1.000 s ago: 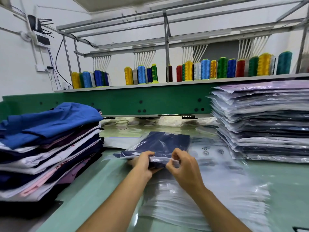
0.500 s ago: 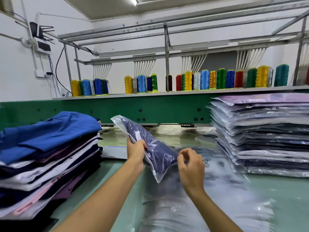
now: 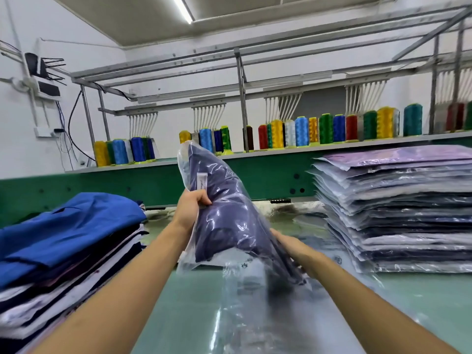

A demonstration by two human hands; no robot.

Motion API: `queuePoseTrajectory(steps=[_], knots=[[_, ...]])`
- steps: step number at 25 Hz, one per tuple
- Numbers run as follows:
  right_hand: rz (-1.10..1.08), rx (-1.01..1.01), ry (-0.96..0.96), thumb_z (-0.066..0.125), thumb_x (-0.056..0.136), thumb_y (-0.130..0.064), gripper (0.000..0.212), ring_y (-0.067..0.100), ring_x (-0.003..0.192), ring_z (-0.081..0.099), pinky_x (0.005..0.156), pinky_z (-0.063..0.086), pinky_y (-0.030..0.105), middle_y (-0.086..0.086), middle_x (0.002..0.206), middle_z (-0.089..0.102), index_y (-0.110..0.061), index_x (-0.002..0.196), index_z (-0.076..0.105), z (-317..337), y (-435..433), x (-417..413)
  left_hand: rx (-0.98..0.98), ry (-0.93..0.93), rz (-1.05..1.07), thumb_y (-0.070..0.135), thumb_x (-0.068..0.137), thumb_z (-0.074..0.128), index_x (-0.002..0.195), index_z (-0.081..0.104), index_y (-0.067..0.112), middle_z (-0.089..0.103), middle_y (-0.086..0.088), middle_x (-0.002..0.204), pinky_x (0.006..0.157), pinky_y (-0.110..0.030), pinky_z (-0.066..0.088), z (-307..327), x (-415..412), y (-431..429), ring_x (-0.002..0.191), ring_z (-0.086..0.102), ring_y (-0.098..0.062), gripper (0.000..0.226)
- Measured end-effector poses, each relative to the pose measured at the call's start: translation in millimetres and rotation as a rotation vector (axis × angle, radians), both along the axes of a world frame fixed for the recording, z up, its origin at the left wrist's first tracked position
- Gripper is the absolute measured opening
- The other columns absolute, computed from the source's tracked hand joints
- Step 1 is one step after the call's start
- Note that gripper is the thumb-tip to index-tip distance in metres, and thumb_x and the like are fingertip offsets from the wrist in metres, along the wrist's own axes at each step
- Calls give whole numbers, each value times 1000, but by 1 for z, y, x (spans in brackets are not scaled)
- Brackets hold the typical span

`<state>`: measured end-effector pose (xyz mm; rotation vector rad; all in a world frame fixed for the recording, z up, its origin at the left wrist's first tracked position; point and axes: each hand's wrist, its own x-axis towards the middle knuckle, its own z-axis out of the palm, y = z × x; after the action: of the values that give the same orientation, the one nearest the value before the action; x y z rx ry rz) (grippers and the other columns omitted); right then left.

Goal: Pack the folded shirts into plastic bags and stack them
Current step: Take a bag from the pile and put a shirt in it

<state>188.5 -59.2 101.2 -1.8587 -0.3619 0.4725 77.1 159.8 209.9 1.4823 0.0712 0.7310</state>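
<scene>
A navy folded shirt in a clear plastic bag point(image 3: 227, 213) stands tilted above the table. My left hand point(image 3: 191, 205) grips its left edge, fingers curled round the plastic. My right hand point(image 3: 296, 249) holds the bag's lower right side from behind and is partly hidden by it. To the left lies a pile of unbagged folded shirts point(image 3: 63, 241), topped by a blue one. At the right sits a tall stack of bagged shirts point(image 3: 398, 208). Empty plastic bags point(image 3: 255, 307) lie on the table below my hands.
The pale green table point(image 3: 189, 297) runs between the two piles. Behind it a green machine beam point(image 3: 268, 172) carries a shelf of coloured thread cones point(image 3: 301, 131) under a metal frame.
The bagged shirt has been lifted off the table and swung upright. My left hand rose with it, and my right hand moved under its lower right side.
</scene>
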Motion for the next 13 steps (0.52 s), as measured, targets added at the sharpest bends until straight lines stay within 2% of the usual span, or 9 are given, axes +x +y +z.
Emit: queuePoseTrajectory(steps=[1, 3, 6, 8, 10, 11, 13], knots=[[14, 22, 28, 43, 91, -76, 66, 27, 105, 67, 94, 51, 40, 5, 116, 71, -23, 122, 65, -3, 1, 1, 31, -13, -9, -9, 67, 42, 38, 35, 24, 32, 10, 44, 44, -16, 34, 4, 1, 2, 42, 31, -4, 45], [-46, 112, 18, 55, 87, -74, 64, 24, 97, 70, 84, 55, 36, 5, 109, 72, -19, 119, 64, -5, 4, 2, 63, -49, -19, -14, 70, 39, 33, 35, 27, 32, 12, 43, 43, -14, 33, 10, 0, 7, 41, 30, -2, 55], [-232, 298, -109, 75, 87, -45, 53, 21, 86, 72, 73, 60, 36, 8, 103, 71, -8, 119, 55, 6, 5, 5, 43, -76, 8, -15, 73, 36, 30, 35, 26, 31, 13, 40, 42, -14, 31, 18, -3, 18, 39, 28, -1, 60], [-268, 353, -198, 78, 87, -29, 44, 16, 71, 72, 60, 60, 32, 8, 95, 71, -9, 116, 52, 33, -1, 8, -2, -76, 46, -14, 75, 35, 28, 35, 24, 29, 14, 39, 44, -17, 29, 21, -6, 32, 39, 27, -1, 60], [-284, 342, -316, 78, 87, -24, 40, 13, 63, 71, 53, 56, 28, 8, 94, 71, -13, 114, 50, 68, -12, 13, -38, -69, 82, -12, 75, 36, 28, 35, 22, 29, 14, 39, 48, -20, 26, 25, -6, 46, 40, 26, -2, 59], [-312, 318, -394, 78, 86, -25, 41, 14, 68, 71, 56, 56, 31, 7, 96, 71, -15, 113, 50, 87, -18, 17, -40, -65, 95, -11, 75, 37, 28, 35, 22, 29, 14, 39, 50, -22, 24, 27, -4, 51, 41, 25, -3, 58], [-381, 262, -541, 80, 82, -31, 43, 20, 86, 68, 75, 56, 40, 5, 102, 68, -18, 111, 49, 119, -32, 26, -23, -40, 130, -10, 76, 40, 29, 36, 23, 28, 12, 39, 54, -25, 22, 36, -3, 48, 45, 24, -6, 57]])
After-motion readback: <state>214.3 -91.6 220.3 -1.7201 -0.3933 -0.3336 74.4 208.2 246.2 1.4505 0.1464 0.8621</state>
